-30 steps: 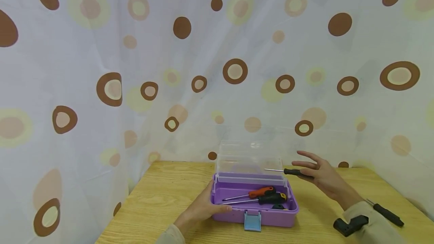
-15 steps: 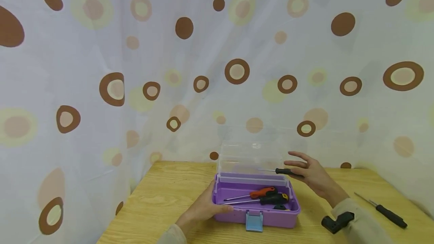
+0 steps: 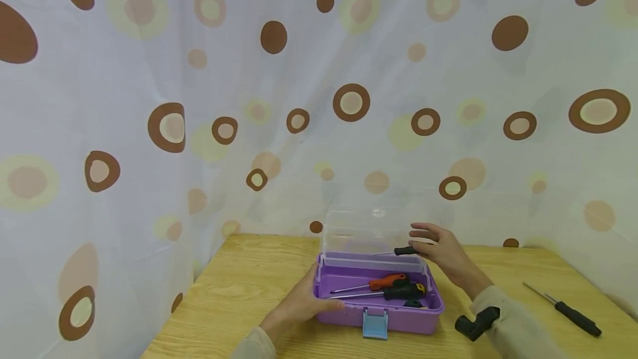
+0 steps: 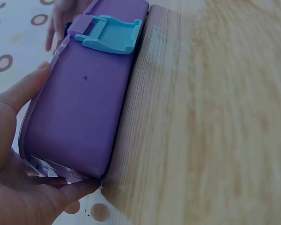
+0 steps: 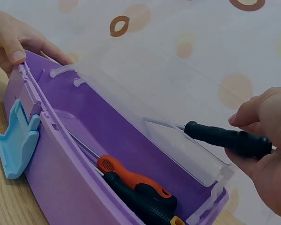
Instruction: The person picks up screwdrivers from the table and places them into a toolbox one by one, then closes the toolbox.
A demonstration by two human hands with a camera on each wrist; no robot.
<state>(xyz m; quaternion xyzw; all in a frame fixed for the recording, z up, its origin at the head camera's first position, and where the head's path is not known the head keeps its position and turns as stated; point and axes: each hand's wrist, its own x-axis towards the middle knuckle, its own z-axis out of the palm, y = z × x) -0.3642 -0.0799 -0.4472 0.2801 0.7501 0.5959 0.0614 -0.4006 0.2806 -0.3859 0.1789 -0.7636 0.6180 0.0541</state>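
A purple toolbox point(image 3: 399, 320) with a blue latch point(image 3: 375, 323) sits on the wooden table, its clear lid point(image 3: 366, 229) standing open. My left hand point(image 3: 304, 303) grips the box's left end, thumb on the front rim. My right hand point(image 3: 431, 248) holds a thin black screwdriver point(image 3: 405, 250) level, over the box's back right corner, tip pointing left. Inside lie an orange-handled screwdriver point(image 3: 386, 282) and a black-and-yellow one point(image 3: 401, 291). In the right wrist view the held screwdriver point(image 5: 225, 137) hovers by the lid above the orange screwdriver point(image 5: 131, 180). The left wrist view shows the box point(image 4: 84, 112) from its front.
Another black screwdriver point(image 3: 573, 312) lies on the table point(image 3: 239, 292) at the right. A black wrist mount point(image 3: 476, 323) sits on my right sleeve. A dotted curtain point(image 3: 199, 98) hangs close behind and to the left of the table.
My right hand has carried the thin black screwdriver leftward, from beside the box to over its back right corner. My left hand has stayed on the box.
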